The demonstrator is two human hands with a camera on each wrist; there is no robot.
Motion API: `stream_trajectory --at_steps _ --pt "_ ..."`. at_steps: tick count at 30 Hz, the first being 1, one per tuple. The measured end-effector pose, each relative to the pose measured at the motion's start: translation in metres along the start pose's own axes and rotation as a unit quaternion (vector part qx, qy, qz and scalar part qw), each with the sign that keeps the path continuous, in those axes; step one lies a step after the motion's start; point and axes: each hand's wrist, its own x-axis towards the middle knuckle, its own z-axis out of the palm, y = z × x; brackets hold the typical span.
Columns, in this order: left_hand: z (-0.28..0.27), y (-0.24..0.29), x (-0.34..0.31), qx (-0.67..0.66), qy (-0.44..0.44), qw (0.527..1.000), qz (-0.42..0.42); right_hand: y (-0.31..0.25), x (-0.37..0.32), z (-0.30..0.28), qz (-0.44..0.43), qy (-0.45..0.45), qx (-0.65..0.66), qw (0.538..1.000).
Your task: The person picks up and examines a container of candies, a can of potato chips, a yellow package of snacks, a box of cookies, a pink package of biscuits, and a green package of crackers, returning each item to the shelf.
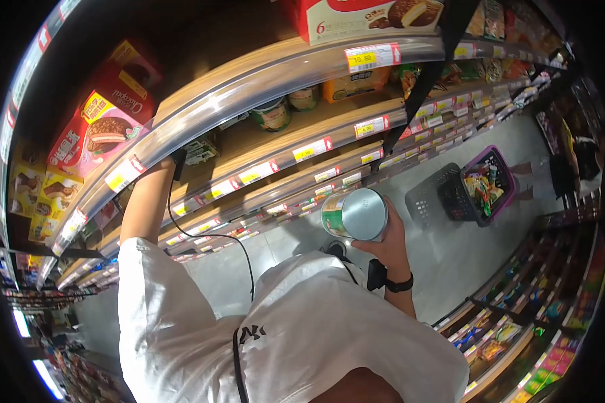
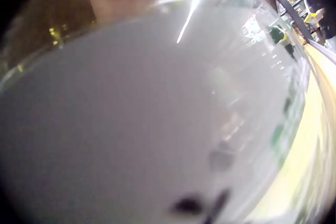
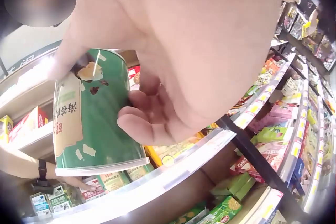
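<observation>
My right hand (image 1: 391,235) grips a green can (image 1: 343,213) with a silvery end in front of my body. In the right wrist view, the thumb of this right hand (image 3: 157,45) lies along one side of the green can (image 3: 100,113), fingers curled at the other. My left forearm passes under a shelf edge, which hides the hand in the head view. The right wrist view has the left hand (image 3: 71,180) stretched out, fingers at small packs (image 3: 93,190) on a shelf. A blurred grey surface (image 2: 121,113) fills most of the left wrist view.
Above my left arm, red snack boxes (image 1: 104,124) stand on the top shelf. More cans (image 1: 272,115) and an orange pack (image 1: 356,84) sit one level lower. A basket with a purple rim (image 1: 511,171) holding goods is on the floor at the right, near a person's legs.
</observation>
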Motion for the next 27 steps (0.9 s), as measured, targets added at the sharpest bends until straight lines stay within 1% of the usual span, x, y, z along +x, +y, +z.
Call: stream_trajectory --at_steps 2,5,8,11,14,17,20,21,23,25,26,27 --pt "0.002 -0.004 0.000 0.004 -0.002 1.000 -0.011 -0.005 0.005 0.003 0.008 -0.003 -0.003 1.000" --pt "0.007 -0.009 0.006 0.007 -0.006 1.000 -0.021 -0.006 0.013 0.004 -0.014 -0.042 -0.041 0.998" --pt "0.015 -0.012 0.012 0.014 -0.013 0.999 -0.033 -0.011 0.015 0.014 -0.037 -0.037 -0.024 0.998" --pt "0.015 -0.012 0.007 0.011 -0.016 0.999 -0.039 -0.020 0.014 0.021 -0.042 -0.054 -0.039 0.997" --pt "0.016 -0.017 0.002 0.009 -0.025 0.999 -0.044 -0.033 0.007 0.032 -0.048 -0.055 -0.097 0.993" --pt "0.018 -0.024 -0.001 0.005 -0.036 0.998 -0.055 -0.032 -0.004 0.041 -0.094 -0.064 -0.143 0.983" --pt "0.023 -0.025 0.004 0.004 -0.057 0.996 -0.067 -0.048 -0.024 0.064 -0.011 -0.030 -0.065 0.997" --pt "0.025 -0.021 0.007 0.000 -0.063 0.996 -0.068 -0.060 -0.030 0.075 0.007 -0.017 -0.041 0.999" --pt "0.025 -0.007 0.012 -0.009 -0.072 0.995 -0.065 -0.064 -0.044 0.086 -0.005 -0.008 -0.076 0.997" --pt "0.022 0.018 0.007 -0.036 -0.062 0.997 -0.042 -0.067 -0.059 0.100 -0.023 0.015 -0.103 0.994" --pt "0.009 0.036 -0.006 -0.101 -0.042 0.994 -0.025 -0.069 -0.065 0.108 -0.032 0.026 -0.119 0.992" --pt "-0.035 0.063 -0.035 -0.213 -0.066 0.973 -0.062 -0.070 -0.071 0.116 -0.040 0.040 -0.134 0.989"
